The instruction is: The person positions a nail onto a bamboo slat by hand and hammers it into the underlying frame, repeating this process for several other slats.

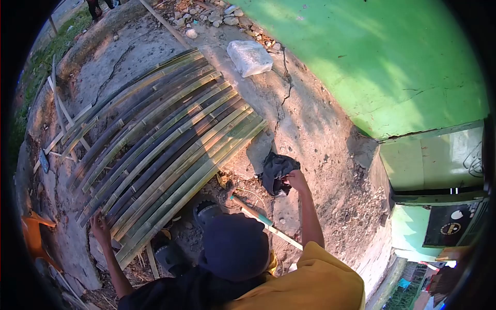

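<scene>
My left hand rests at the near left end of a row of split bamboo slats, its fingers extended against the slat ends. The slats lie side by side as a panel, with gaps between some of them. On the right, my right hand is at the mouth of a crumpled black plastic bag, fingers closed on its edge. What is inside the bag is hidden. Between the bag and my feet lies a hammer with a teal grip, close to a pale wooden strip.
Ahead of the panel sits a whitish stone block, with rubble beyond it. A green wall bounds the right side. An orange plastic object stands at the far left. Another person's legs show at the top left.
</scene>
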`<state>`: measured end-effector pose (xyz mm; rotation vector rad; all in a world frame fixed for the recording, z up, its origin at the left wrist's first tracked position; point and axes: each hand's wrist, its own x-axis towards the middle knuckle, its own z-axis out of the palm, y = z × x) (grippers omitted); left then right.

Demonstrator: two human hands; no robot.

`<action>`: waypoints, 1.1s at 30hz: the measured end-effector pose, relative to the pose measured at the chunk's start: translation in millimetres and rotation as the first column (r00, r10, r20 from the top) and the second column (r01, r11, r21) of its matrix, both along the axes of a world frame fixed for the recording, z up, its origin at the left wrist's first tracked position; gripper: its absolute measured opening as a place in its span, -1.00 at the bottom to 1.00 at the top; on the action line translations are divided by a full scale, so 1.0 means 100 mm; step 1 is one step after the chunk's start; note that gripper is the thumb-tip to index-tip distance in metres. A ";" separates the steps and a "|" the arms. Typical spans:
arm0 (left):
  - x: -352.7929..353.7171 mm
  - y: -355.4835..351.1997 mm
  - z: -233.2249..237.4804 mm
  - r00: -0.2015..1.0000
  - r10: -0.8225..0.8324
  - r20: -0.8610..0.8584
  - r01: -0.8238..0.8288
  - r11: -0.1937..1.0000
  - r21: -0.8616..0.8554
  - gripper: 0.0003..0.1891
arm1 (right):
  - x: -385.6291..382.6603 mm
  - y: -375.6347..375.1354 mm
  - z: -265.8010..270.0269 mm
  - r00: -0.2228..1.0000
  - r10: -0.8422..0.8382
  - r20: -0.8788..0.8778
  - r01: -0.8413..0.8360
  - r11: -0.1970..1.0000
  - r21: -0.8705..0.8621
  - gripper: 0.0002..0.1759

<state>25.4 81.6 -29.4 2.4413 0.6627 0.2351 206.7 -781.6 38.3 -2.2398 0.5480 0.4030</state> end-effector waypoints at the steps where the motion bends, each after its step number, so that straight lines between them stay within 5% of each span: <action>1: 0.00 0.06 -0.05 1.000 0.000 -0.019 0.001 1.000 0.019 -0.72 | -0.01 -0.11 0.08 0.973 -0.206 -0.102 0.228 0.929 0.291 -0.71; 3: 0.00 0.12 -0.13 0.999 -0.011 -0.038 0.013 0.999 0.035 -0.72 | -0.05 -0.37 0.33 0.930 -0.365 -0.031 0.365 0.915 0.169 -0.71; 4: 0.00 0.13 -0.13 0.999 -0.011 -0.043 0.012 0.999 0.037 -0.72 | -0.15 -0.86 -0.12 0.870 -0.482 0.104 0.463 0.871 0.162 -0.93; 5: -0.01 0.15 -0.13 0.999 -0.008 -0.046 0.010 0.999 0.040 -0.71 | -0.29 -1.00 -0.39 0.867 -0.488 0.104 0.469 0.868 0.163 -0.93; 6: -0.04 0.19 -0.18 0.999 -0.013 -0.043 0.015 0.999 0.041 -0.71 | -0.46 -1.09 -0.58 0.926 -0.312 0.212 0.363 0.888 -0.283 -0.88; 7: -0.05 0.22 -0.23 0.999 -0.021 -0.025 0.022 0.998 0.059 -0.71 | -0.56 -1.04 -0.58 0.969 -0.103 0.225 0.231 0.698 -0.677 -0.75; 8: -0.06 0.25 -0.30 1.000 -0.023 -0.005 0.024 0.997 0.078 -0.71 | -0.63 -1.02 -0.56 0.982 -0.176 0.060 0.173 0.747 -0.642 -0.52; 11: -0.02 0.15 -0.14 0.998 -0.004 -0.060 0.006 1.000 0.026 -0.72 | -0.82 -1.03 -0.79 0.977 -0.204 0.058 0.193 0.747 -0.637 -0.56; 12: -0.03 0.15 -0.13 0.998 -0.006 -0.063 0.008 1.000 0.028 -0.72 | -0.83 -0.90 -0.67 0.991 -0.116 0.064 0.126 0.672 -0.730 -0.61; 17: -0.04 0.19 -0.19 0.998 -0.017 -0.061 0.019 0.999 0.037 -0.72 | -0.87 -0.79 -0.19 0.975 -0.189 0.119 0.219 0.695 -0.685 -0.59; 20: -0.03 0.18 -0.18 0.998 0.005 -0.068 -0.003 1.000 0.028 -0.71 | -1.05 -1.10 -0.15 0.904 0.106 -0.414 -0.194 0.965 -0.178 -0.57; 23: -0.02 0.13 -0.12 0.997 0.009 -0.071 -0.006 0.999 0.045 -0.71 | -0.96 -1.09 -0.15 0.986 -0.020 -0.165 -0.030 0.954 -0.297 -0.68; 25: -0.01 0.11 -0.12 0.999 0.006 -0.049 -0.004 0.999 0.050 -0.71 | -0.77 -1.18 -0.38 0.954 -0.147 0.260 0.261 0.832 -0.490 -0.84; 27: -0.01 0.12 -0.12 1.000 0.009 -0.028 -0.008 0.998 0.056 -0.71 | -0.47 -1.11 -0.45 0.922 -0.117 0.368 0.344 0.682 -0.646 -0.84; 31: -0.03 0.15 -0.08 0.999 -0.018 -0.039 0.018 1.000 0.001 -0.71 | -0.18 -1.19 -0.74 0.935 0.073 0.348 0.196 0.711 -0.676 -0.85; 33: -0.04 0.18 -0.08 0.998 -0.018 -0.059 0.015 0.999 -0.048 -0.69 | -0.11 -0.94 -0.50 0.989 0.002 0.145 0.106 0.674 -0.731 -0.83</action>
